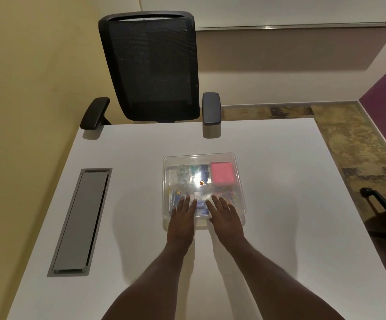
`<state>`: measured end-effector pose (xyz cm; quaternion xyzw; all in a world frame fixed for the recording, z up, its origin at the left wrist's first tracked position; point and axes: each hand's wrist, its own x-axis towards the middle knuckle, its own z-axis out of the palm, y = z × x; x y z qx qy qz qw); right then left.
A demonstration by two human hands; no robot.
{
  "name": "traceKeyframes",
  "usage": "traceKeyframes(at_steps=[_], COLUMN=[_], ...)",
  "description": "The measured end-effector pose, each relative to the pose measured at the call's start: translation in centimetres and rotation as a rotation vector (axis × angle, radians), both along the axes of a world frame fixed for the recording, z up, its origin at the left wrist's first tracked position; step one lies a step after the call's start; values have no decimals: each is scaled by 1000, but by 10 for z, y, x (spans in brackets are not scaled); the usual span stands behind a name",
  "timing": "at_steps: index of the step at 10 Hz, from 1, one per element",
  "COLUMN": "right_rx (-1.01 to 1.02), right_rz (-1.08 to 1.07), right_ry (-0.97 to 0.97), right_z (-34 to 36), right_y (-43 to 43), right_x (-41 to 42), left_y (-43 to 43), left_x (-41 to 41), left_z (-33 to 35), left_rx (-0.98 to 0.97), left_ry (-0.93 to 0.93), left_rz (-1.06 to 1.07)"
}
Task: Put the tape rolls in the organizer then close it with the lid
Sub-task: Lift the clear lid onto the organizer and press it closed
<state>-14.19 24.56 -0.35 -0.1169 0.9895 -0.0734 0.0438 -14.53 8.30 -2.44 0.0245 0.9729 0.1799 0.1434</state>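
A clear plastic organizer (pixel 239 181) sits in the middle of the white table, with its transparent lid (pixel 199 159) lying on top. Through the lid, clear tape rolls (pixel 182 172) show in the far left compartment. My left hand (pixel 184 212) lies flat, palm down, on the lid's near left part. My right hand (pixel 224 212) lies flat on the lid's near middle. Both have fingers spread and hold nothing.
Inside the organizer are a pink pad (pixel 223 172), blue items (pixel 203 172) and colourful clips (pixel 227 192). A grey cable hatch (pixel 81 220) is set into the table at left. A black mesh office chair (pixel 152 68) stands at the far edge.
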Motion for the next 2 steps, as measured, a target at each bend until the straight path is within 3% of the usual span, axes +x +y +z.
traceKeyframes(at_steps=[2], right_rx=[19], right_rz=[84], right_ry=[138], right_z=[9], right_y=[-4], right_x=[9], left_y=[1], left_x=[16], left_z=[11], left_rx=[-21], left_ry=[35], left_rz=[-7])
